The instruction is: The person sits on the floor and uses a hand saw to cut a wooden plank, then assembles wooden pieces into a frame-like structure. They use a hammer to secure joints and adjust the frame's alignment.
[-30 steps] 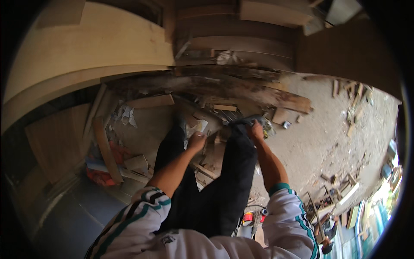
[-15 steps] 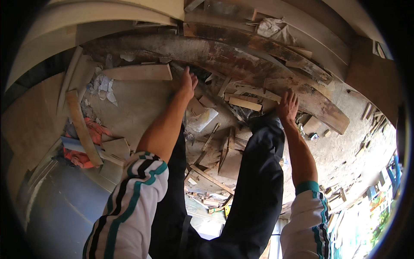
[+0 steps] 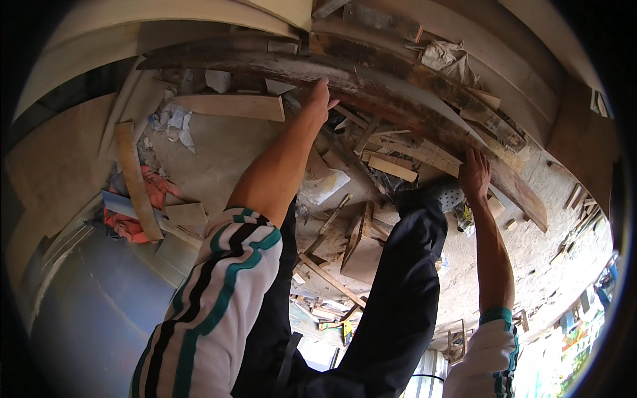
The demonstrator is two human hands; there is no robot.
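Note:
A long, dark, weathered wooden plank runs across the upper part of the view over a heap of scrap wood. My left hand reaches far forward and grips the plank's near edge towards its left part. My right hand holds the same plank further right, fingers over its lower edge. My right leg in dark trousers is raised, its foot set just under the plank next to my right hand.
Broken boards and offcuts litter the sandy ground below. A pale flat board lies at the left, with a red cloth and a leaning slat. Large curved pale panels rise behind.
Both hands have moved forward and up onto the dark plank. One second ago they were close together near my knees. The view has tilted closer to the pile.

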